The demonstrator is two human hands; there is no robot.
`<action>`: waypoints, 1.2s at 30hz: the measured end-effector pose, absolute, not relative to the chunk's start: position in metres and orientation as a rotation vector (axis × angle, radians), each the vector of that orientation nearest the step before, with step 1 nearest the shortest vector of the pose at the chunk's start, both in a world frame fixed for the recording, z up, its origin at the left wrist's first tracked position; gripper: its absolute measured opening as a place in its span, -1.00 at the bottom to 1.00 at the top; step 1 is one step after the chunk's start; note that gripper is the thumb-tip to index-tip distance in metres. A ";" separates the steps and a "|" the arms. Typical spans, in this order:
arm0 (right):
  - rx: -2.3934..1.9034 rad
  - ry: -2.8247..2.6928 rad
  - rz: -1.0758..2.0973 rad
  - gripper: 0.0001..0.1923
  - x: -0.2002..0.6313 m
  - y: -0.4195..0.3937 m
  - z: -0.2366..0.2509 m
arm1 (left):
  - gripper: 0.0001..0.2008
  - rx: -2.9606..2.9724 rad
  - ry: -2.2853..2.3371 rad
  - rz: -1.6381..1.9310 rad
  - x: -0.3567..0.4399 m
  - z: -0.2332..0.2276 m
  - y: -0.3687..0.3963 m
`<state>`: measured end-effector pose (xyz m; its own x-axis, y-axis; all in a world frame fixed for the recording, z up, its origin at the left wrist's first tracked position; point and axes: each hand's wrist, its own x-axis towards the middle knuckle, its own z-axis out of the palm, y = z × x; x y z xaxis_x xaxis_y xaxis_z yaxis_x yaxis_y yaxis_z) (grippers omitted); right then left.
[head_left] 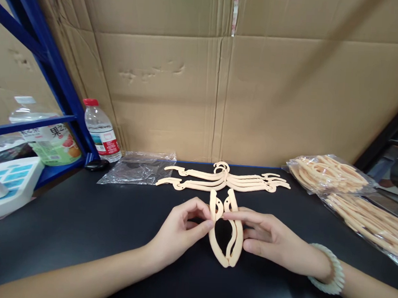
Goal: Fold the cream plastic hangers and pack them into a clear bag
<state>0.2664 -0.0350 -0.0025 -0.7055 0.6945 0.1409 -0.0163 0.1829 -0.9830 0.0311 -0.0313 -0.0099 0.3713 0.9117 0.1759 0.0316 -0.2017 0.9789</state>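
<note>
At centre surface, my left hand [179,229] and right hand [267,240] pinch a folded beige plastic hanger [225,230]; opened beige hangers [224,180] lie finished at twelve o'clock, bagged hangers [349,196] wait at two.

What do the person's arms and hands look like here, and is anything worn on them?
Both forearms are bare, with no sleeves or gloves in view. The left hand wears nothing on wrist or fingers. The right hand has a pale, whitish-green bracelet of flat ridged segments around the wrist. No rings or watch show.

Peach hanger pieces [225,228]; black table [78,217]; red bottle cap [90,102]; blue rack [51,70].
</note>
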 end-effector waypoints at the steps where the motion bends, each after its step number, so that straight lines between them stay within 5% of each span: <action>1: -0.628 -1.892 1.569 -0.53 0.267 -0.036 -0.002 | -0.85 1.568 0.878 1.014 0.031 -0.009 -0.031; 15: -0.615 -2.020 1.376 -0.69 0.268 -0.038 0.004 | -0.87 1.465 0.863 1.036 0.033 -0.011 -0.028; 21: -0.714 -2.261 1.142 -0.56 0.274 -0.037 0.006 | -0.88 1.539 0.835 1.039 0.029 -0.014 -0.027; 36: -0.977 -2.471 0.360 -0.45 0.275 -0.027 -0.020 | -0.52 2.124 0.908 0.935 0.030 -0.013 -0.034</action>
